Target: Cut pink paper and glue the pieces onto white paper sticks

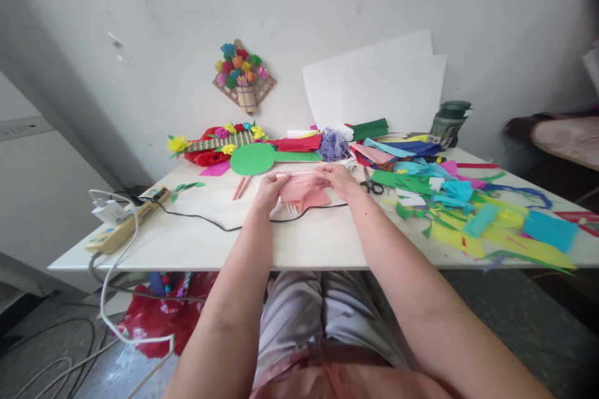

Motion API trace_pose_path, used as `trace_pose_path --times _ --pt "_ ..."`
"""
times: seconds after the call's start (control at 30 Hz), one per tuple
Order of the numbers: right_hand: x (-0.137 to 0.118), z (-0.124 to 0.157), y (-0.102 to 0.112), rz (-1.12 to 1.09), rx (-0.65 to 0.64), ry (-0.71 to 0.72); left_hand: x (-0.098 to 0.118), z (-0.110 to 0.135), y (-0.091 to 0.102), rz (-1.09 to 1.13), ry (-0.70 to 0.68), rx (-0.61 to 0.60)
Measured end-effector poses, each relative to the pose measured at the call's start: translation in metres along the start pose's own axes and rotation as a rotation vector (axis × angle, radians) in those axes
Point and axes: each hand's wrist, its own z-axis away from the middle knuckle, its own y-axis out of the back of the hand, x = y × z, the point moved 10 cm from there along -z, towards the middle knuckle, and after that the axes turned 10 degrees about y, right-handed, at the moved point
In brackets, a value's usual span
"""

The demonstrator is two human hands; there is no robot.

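A piece of pink crepe paper (303, 191) is stretched between my two hands, just above the table. My left hand (270, 191) pinches its left end, and my right hand (339, 179) has fingers closed on its right end. Along the paper's top edge runs a thin pale strip or stick; I cannot tell which. Black-handled scissors (373, 187) lie right of my right hand. Two thin pink rolls (241, 187) rest left of my left hand. Behind the hands lies a green paddle-shaped piece (253, 158).
Paper scraps (498, 230) cover the right side, with a dark green bottle (452, 123) behind. A power strip (126, 224) sits at the left edge, its black cable (201, 218) crossing below my hands. Purple yarn (333, 144) and a flower-decorated piece (219, 142) lie along the back.
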Motion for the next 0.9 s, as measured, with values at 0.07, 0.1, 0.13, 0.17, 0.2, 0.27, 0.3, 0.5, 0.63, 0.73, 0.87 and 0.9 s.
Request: trace_pose_path --times 0.07,0.1,0.13,0.17,0.2,0.27,0.3,0.5,0.63,0.73,0.87,0.9 --pt "0.0 0.0 0.0 0.006 -0.001 -0.004 0.0 0.0 0.001 -0.003 -0.005 0.009" --pt "0.0 0.0 0.0 0.014 0.0 -0.004 0.0 0.0 0.001 -0.002 -0.009 0.008" --pt "0.0 -0.001 0.0 0.025 0.006 0.0 0.001 0.0 0.001 0.001 -0.014 0.004" --pt "-0.001 -0.001 0.001 0.037 0.013 0.003 0.001 0.0 0.0 0.005 -0.018 -0.002" --pt "-0.001 -0.001 0.002 0.047 0.02 0.003 0.001 0.0 0.0 0.01 -0.02 -0.007" --pt "-0.001 -0.001 0.004 0.063 0.035 -0.005 0.001 0.0 -0.001 0.014 -0.016 -0.01" --pt "0.0 -0.001 0.004 0.07 0.043 -0.012 0.0 0.0 -0.001 0.015 -0.012 -0.009" --pt "-0.007 -0.004 0.006 0.166 0.046 0.054 0.0 0.0 0.0 0.035 -0.002 -0.014" --pt "-0.013 -0.007 0.01 0.27 0.051 0.15 -0.001 -0.001 0.0 0.031 0.001 -0.013" --pt "-0.009 -0.009 0.013 0.31 0.05 0.159 0.0 -0.001 0.002 0.041 -0.006 0.007" --pt "-0.007 -0.011 0.016 0.317 0.064 0.176 0.0 -0.001 0.001 0.042 -0.004 0.007" --pt "-0.008 -0.011 0.016 0.319 0.068 0.181 -0.001 -0.001 0.001 0.042 -0.003 0.004"
